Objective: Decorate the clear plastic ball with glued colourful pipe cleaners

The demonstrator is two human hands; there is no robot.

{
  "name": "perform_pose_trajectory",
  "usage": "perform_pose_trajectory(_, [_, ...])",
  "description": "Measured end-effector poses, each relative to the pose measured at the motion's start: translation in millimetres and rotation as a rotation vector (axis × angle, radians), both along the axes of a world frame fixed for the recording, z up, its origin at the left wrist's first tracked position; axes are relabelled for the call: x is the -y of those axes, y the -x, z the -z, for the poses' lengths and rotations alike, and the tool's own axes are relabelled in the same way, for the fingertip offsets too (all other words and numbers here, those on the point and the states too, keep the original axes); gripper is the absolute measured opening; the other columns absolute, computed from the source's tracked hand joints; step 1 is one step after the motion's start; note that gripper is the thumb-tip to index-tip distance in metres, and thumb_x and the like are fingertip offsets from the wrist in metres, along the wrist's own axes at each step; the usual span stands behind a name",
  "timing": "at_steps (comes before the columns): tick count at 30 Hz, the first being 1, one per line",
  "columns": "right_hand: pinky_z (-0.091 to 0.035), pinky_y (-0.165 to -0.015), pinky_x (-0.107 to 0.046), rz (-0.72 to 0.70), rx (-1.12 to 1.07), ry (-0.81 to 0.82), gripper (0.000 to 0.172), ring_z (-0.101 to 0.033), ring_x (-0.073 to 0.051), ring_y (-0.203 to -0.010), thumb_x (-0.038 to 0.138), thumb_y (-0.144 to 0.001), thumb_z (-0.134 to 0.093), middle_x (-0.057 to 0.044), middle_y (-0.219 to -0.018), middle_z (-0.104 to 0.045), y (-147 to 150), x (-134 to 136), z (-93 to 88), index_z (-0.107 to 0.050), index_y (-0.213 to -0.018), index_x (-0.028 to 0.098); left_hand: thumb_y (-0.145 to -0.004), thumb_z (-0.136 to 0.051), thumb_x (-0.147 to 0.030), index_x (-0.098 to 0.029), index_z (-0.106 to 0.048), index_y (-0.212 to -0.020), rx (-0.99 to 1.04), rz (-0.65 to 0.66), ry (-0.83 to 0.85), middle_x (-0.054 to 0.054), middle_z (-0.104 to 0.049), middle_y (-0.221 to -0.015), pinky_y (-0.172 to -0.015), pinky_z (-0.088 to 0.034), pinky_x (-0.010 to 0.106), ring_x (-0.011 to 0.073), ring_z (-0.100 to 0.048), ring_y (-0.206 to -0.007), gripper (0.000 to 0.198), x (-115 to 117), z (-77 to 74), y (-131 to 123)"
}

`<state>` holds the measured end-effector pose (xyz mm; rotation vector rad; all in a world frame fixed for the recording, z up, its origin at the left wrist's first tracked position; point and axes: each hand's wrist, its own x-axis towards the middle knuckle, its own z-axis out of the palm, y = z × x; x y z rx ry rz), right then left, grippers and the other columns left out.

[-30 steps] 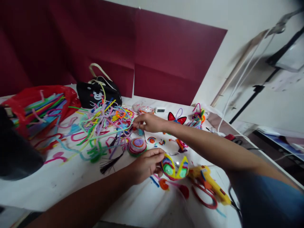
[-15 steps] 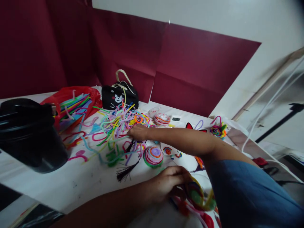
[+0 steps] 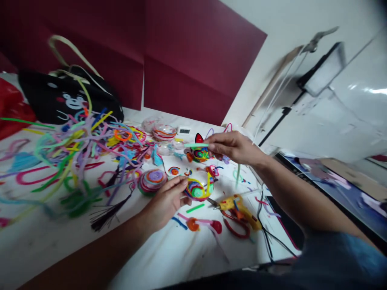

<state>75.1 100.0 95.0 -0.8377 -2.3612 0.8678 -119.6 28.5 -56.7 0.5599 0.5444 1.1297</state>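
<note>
My left hand (image 3: 165,200) grips a curved piece of coiled, many-coloured pipe cleaners (image 3: 199,188) just above the white table. My right hand (image 3: 232,146) is raised over the table and pinches a pale green pipe cleaner (image 3: 196,145); one end juts left from the fingers and the other hangs down blurred below the hand. A striped coiled ball (image 3: 152,181) lies just left of my left hand. A large tangle of loose pipe cleaners (image 3: 75,153) covers the table on the left.
A yellow glue gun (image 3: 238,208) with its cable lies right of my left hand, beside red loops. A black bear-face bag (image 3: 66,98) and a red plastic bag (image 3: 10,108) stand at the back left. Small finished figures (image 3: 199,153), clear domes and a small white clock sit mid-table.
My right hand has drawn back from the tangle to the right, lifting a pale green pipe cleaner. My left hand stays on the coiled piece. The view swung right and the black pot left sight.
</note>
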Motion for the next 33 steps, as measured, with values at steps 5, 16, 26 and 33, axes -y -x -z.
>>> perform_pose_trajectory(5, [-0.042, -0.054, -0.022, 0.108, 0.01, -0.046, 0.027, -0.055, -0.011, -0.063, 0.039, -0.09, -0.064, -0.003, -0.076, -0.067, -49, 28, 28.7, -0.076, -0.094, 0.015, -0.078, -0.077, -0.017, -0.015, -0.068, -0.082, -0.002, -0.012, 0.003, 0.003, -0.065, -0.088, -0.058, -0.05, 0.027, 0.0154, -0.062, -0.076, 0.01, 1, 0.5, -3])
perform_pose_trajectory(16, [-0.046, -0.068, -0.027, -0.085, 0.272, -0.316, 0.023, -0.065, -0.016, -0.075, 0.025, -0.096, -0.055, -0.009, -0.089, -0.073, -55, 51, 36.9, -0.075, -0.098, 0.014, -0.066, -0.085, -0.017, -0.015, -0.073, -0.082, -0.159, 0.057, 0.023, 0.004, -0.07, -0.084, -0.058, -0.045, 0.022, 0.0135, -0.062, -0.073, 0.02, 4, -7.9, -7])
perform_pose_trajectory(26, [-0.036, -0.063, -0.026, -0.123, 0.385, -0.436, 0.021, -0.055, -0.014, -0.066, 0.03, -0.092, -0.063, -0.004, -0.073, -0.066, -36, 48, 31.8, -0.076, -0.084, 0.016, -0.066, -0.084, -0.014, -0.014, -0.074, -0.083, -0.19, 0.075, 0.02, 0.004, -0.069, -0.081, -0.054, -0.043, 0.019, 0.0112, -0.06, -0.069, 0.021, 4, -11.7, -6])
perform_pose_trajectory(33, [-0.03, -0.062, -0.027, -0.158, 0.481, -0.439, 0.017, -0.052, -0.014, -0.068, 0.029, -0.087, -0.065, -0.001, -0.068, -0.059, -26, 41, 31.8, -0.075, -0.078, 0.018, -0.069, -0.081, -0.013, -0.015, -0.072, -0.087, -0.222, 0.078, 0.026, 0.003, -0.07, -0.084, -0.055, -0.043, 0.019, 0.0104, -0.061, -0.068, 0.02, 4, -10.7, -6])
